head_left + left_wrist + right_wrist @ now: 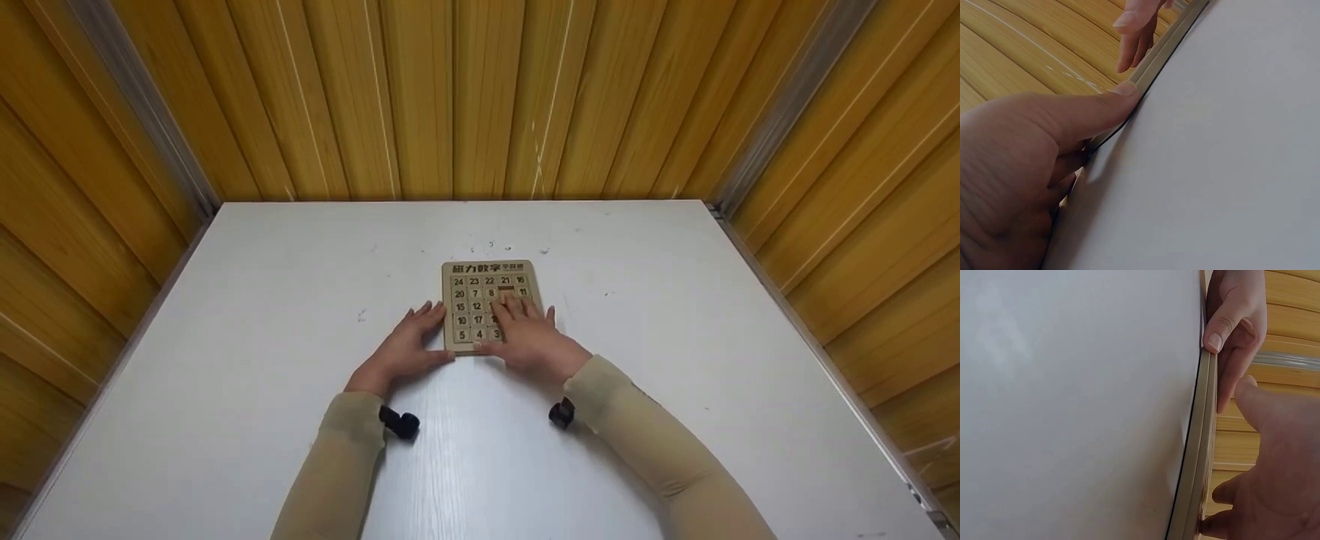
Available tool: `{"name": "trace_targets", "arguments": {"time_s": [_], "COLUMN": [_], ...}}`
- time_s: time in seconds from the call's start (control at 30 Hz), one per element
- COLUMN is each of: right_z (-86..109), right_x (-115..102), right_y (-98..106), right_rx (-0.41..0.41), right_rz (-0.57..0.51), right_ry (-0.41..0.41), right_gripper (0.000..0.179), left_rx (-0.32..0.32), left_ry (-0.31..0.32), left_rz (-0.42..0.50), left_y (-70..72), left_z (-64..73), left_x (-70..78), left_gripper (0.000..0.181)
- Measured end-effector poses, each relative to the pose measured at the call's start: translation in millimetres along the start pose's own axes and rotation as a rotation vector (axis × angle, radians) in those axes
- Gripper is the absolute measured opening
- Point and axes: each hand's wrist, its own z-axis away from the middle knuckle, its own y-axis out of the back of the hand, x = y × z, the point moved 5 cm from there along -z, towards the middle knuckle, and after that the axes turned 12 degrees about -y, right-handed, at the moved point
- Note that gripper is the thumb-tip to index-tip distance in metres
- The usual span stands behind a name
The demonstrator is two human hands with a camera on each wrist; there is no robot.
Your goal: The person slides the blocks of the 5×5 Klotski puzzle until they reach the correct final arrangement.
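A wooden number sliding puzzle lies flat on the white table, with dark numerals on its square tiles and dark lettering along its far end. My left hand holds the near left corner, thumb against the near edge and fingers along the left side. Over the right part of the tiles spreads my right hand, fingertips on the tiles near a dark gap in the second row. It covers several tiles. In the left wrist view, the left thumb presses the puzzle's edge. The right hand appears above the edge in the right wrist view.
The white table surrounds the puzzle, with small dark marks beyond its far end. Yellow wood-patterned panels stand behind and along both sides. A small black device is worn at each wrist.
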Motion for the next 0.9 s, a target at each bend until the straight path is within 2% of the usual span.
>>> {"name": "trace_targets", "arguments": {"time_s": [0.23, 0.47, 0.9], "right_z": [-8.2, -9.1, 38.8], "right_x": [-1.3, 1.5, -0.3], "right_y": [2.9, 2.4, -9.5], "right_rx": [0.0, 0.023, -0.027], "right_rz": [-0.005, -0.026, -0.008], "right_ry": [-0.011, 0.019, 0.024], "right_gripper": [0.1, 0.101, 0.1], "left_rx": [0.003, 0.0, -0.023], "left_ry": [-0.002, 0.019, 0.062], "left_rz": [0.0, -0.002, -0.003], "left_y": [0.7, 1.1, -0.8], "left_z": [0.6, 1.5, 0.4], "left_x": [0.0, -0.2, -2.0], "left_gripper": [0.089, 0.089, 0.09]}}
